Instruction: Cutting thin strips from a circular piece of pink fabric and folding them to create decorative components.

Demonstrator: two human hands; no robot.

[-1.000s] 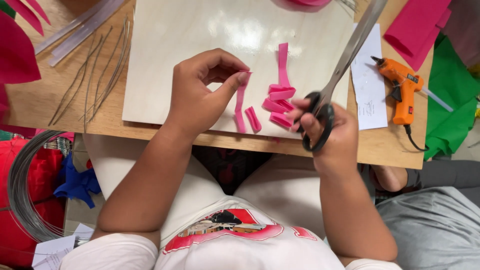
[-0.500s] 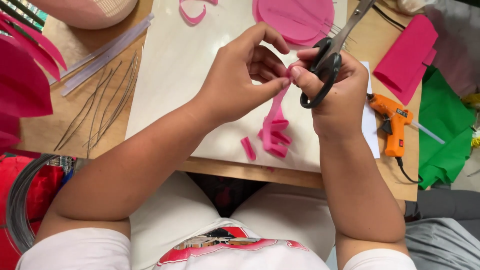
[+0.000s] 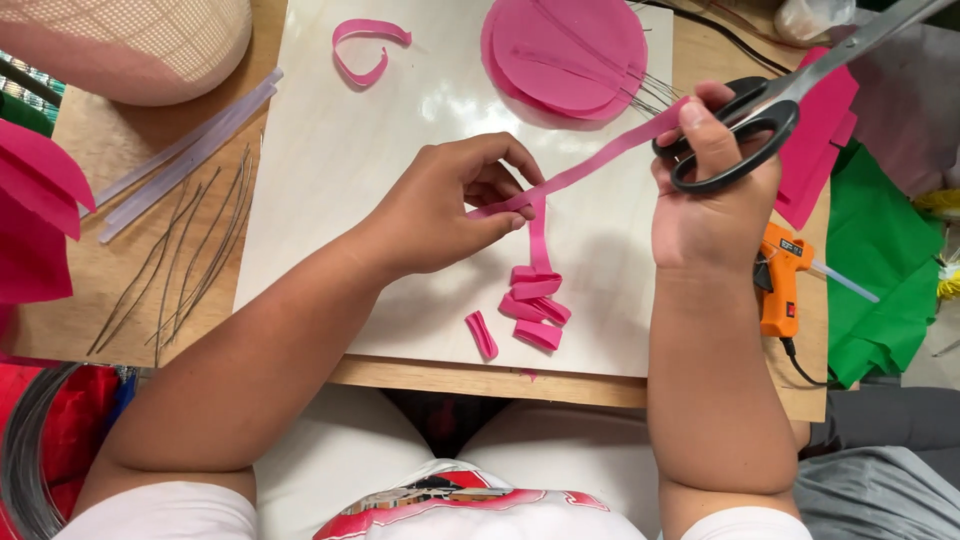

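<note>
- I see the pink strip [image 3: 610, 158] stretched between both hands, its long axis rising from left hand to right.
- Left hand [image 3: 440, 215] pinches its lower end; a tail hangs just below.
- Right hand [image 3: 712, 200] pins the upper end with its thumb, fingers through the black scissors [image 3: 770, 110].

Single view, head-mounted, looking almost straight down over the person's chest and lap. Close range: both forearms fill the lower half, the left hand [image 3: 440, 215] sits near frame centre, the right hand [image 3: 712, 190] right of centre. The pale board [image 3: 330, 180] on the worktop [image 3: 120, 290] runs out past the top edge. Far side of the worktop is up, the person's body at the bottom. No second camera, so no overlap.
</note>
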